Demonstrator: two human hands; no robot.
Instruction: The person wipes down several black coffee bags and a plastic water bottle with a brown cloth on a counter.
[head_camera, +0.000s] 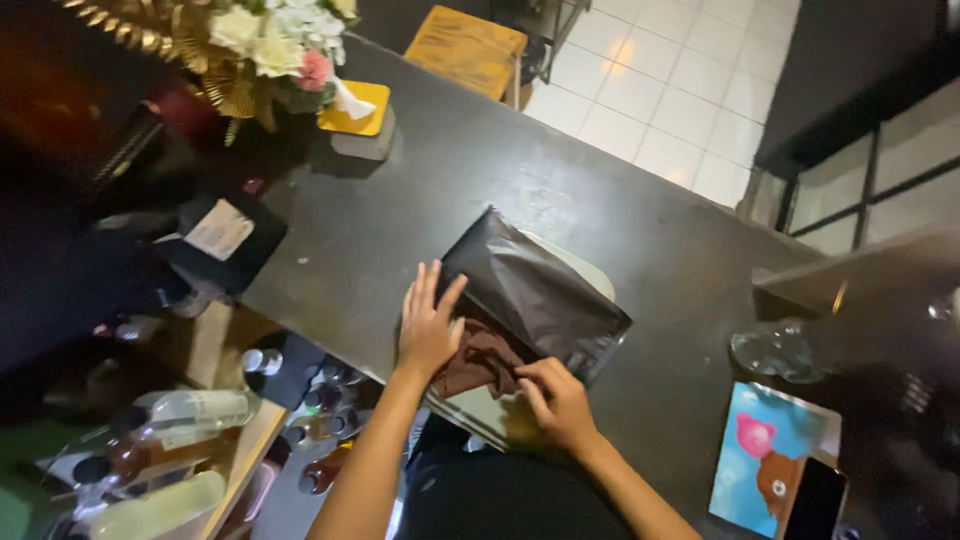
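Nearest the body, at the table's near edge: right hand (558, 402) curled, fingers pinched on the brown cloth (482, 360) where it meets the mouth of the dark plastic mailing bag (530, 290); forearm angled in from the lower right, wrist bent inward. Just to the left, left hand (428, 322) spread flat, fingers extended and slightly apart, palm pressing down on the cloth and the bag's near corner, gripping nothing; forearm rising straight from below. Cloth bunched between the two hands, partly tucked inside the bag's open end, touching both hands. Bag lying flat on the dark table (400, 200), stretching away from the hands toward the upper right, with a pale sheet showing along its far edge. Off to the right, a colourful picture card (760, 450) with a dark phone (815, 505) overlapping its corner, well apart from the hands. To the left below the table, bottles on a shelf (190, 410). Farther off, a dark box with a white label (225, 235), then a flower arrangement (270, 45) beside a yellow pad (355, 105) at the far corner, and white floor tiles (660, 90) beyond.
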